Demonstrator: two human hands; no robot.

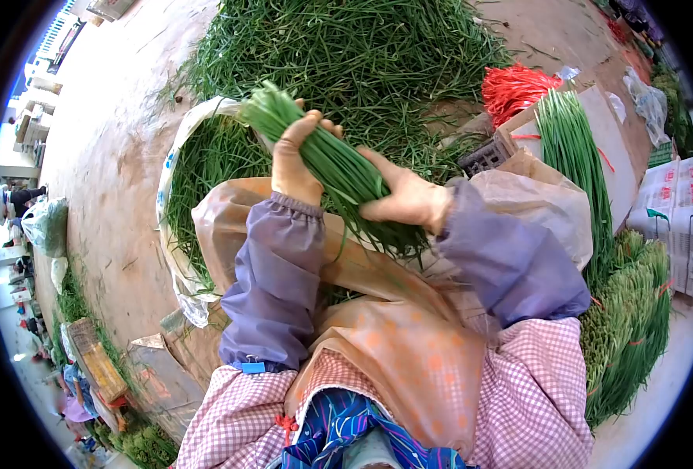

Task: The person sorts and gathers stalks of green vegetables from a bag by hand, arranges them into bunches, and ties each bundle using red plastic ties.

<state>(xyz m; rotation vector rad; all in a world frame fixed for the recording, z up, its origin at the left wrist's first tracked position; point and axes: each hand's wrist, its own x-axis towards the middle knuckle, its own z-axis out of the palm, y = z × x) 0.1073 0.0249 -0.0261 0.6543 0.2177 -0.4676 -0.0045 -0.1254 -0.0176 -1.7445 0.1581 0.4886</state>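
A thick bunch of green chives (338, 164) lies slantwise between both hands, above my lap. My left hand (298, 160) is wrapped round its upper part, near the pale cut ends at the upper left. Lower down, my right hand (409, 194) grips the bunch from the right, thumb along the top. The leafy ends hang below it. Beneath the bunch is an orange-brown plastic apron (409, 336) over my knees. Beyond the hands spreads a big heap of loose chives (346, 55).
To the left stands a white bag (166, 187) with chive leaves inside. Red ties (514, 90) lie at the right, beside a laid-out bunch of chives (569, 148). Several tied bunches (632, 328) are stacked at the lower right, near white crates (675, 203).
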